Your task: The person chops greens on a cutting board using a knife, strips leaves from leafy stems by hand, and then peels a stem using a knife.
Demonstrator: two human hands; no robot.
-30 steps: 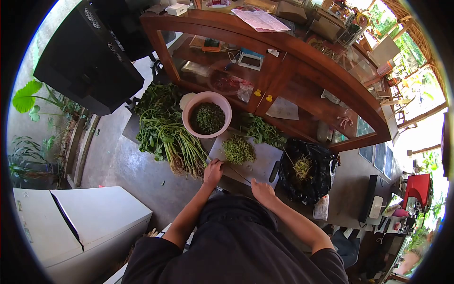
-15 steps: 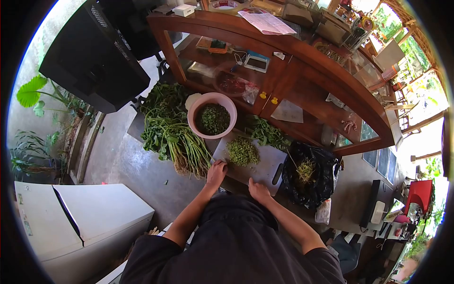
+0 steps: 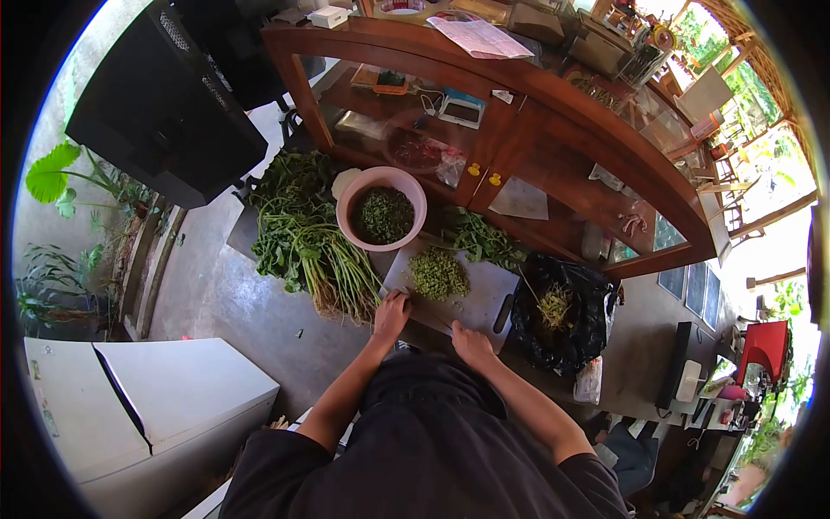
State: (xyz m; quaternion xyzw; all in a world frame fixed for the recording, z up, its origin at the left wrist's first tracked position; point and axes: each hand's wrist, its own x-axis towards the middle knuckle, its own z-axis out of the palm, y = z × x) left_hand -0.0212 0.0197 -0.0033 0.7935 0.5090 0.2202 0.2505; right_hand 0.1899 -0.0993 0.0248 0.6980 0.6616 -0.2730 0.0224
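Note:
My left hand [image 3: 393,315] rests at the near left corner of the white cutting board [image 3: 486,290], fingers curled down; whatever lies under them is hidden. Closed in a fist at the board's near edge, my right hand [image 3: 473,342] grips a knife [image 3: 442,321], whose thin blade points left toward my left hand and shows only faintly. A heap of chopped green stalks [image 3: 438,274] covers the middle of the board. Beyond it, a pink bowl [image 3: 344,227] contains finely cut greens. Long leafy stems with roots [image 3: 333,277] lie left of the board.
Loose green leaves [image 3: 484,238] lie behind the board. On the right sits a black plastic bag [image 3: 571,346] with pale trimmings inside. A wooden glass-door cabinet [image 3: 510,112] stands at the back. At the lower left is a white refrigerator [image 3: 190,381].
The view has shifted slightly. My right hand has turned a little, and the knife blade shows more between my hands. My left hand stays at the board's corner.

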